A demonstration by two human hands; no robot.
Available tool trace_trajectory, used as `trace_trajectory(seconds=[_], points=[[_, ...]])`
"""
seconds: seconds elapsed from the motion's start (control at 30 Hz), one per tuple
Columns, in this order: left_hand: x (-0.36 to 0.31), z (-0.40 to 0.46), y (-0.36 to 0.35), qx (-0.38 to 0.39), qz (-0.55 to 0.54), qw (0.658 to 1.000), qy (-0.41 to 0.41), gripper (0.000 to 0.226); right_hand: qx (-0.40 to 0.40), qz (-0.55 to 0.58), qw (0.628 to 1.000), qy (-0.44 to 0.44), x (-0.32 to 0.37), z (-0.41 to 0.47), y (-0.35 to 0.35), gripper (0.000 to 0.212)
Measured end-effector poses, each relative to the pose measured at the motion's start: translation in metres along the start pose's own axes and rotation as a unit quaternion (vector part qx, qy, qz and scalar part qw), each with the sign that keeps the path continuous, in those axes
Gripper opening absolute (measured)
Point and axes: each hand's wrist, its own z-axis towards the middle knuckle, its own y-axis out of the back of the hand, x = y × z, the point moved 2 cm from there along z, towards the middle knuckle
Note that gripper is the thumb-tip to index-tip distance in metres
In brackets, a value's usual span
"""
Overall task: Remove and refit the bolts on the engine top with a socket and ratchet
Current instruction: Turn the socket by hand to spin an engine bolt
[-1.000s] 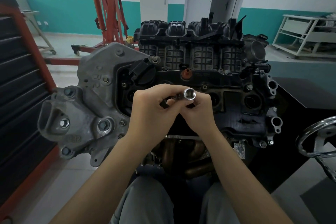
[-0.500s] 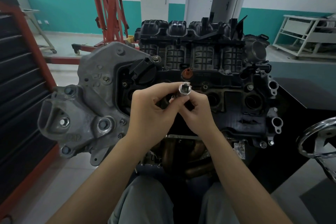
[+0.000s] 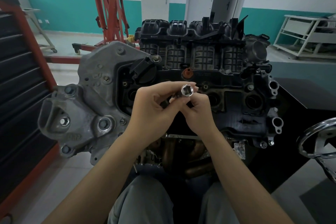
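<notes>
I see a socket [image 3: 187, 90] of bright polished chrome metal, mirror-glossy at its open end. The intake manifold [image 3: 196, 42] looks like matt black ribbed plastic, and the valve cover [image 3: 234, 100] below it a dull, grimy black plastic. The timing cover [image 3: 94, 100] is rough cast grey metal, stained and matt. The handwheel [image 3: 320, 140] is shiny smooth metal. The engine hoist [image 3: 109, 5] wears scuffed red paint. My trousers [image 3: 141, 203] are soft grey cloth.

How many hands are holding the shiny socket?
2. The left hand pinches the socket from the left, and the right hand grips it from below on the right. No other hands show.
</notes>
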Motion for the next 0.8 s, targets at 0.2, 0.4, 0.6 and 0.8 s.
trace_trajectory(seconds=[0.2,0.4,0.6,0.8], points=[[0.0002,0.0008,-0.0004,-0.049,0.105,0.992,-0.051,0.019,-0.025,0.003,1.0,0.006,-0.0021,-0.0013,0.0015,0.017],[-0.0011,0.0004,-0.0001,-0.003,0.019,1.0,-0.003,0.026,-0.008,-0.005,1.0,0.012,0.0024,0.0002,-0.0005,0.015],[-0.002,0.0025,0.0019,-0.041,0.103,0.994,-0.026,0.023,-0.029,0.019,0.999,-0.001,-0.0036,-0.0018,0.0008,0.013],[0.0001,0.001,0.0005,-0.017,0.039,0.999,-0.003,0.025,-0.011,-0.008,1.0,0.02,0.0004,-0.0005,-0.0009,0.012]])
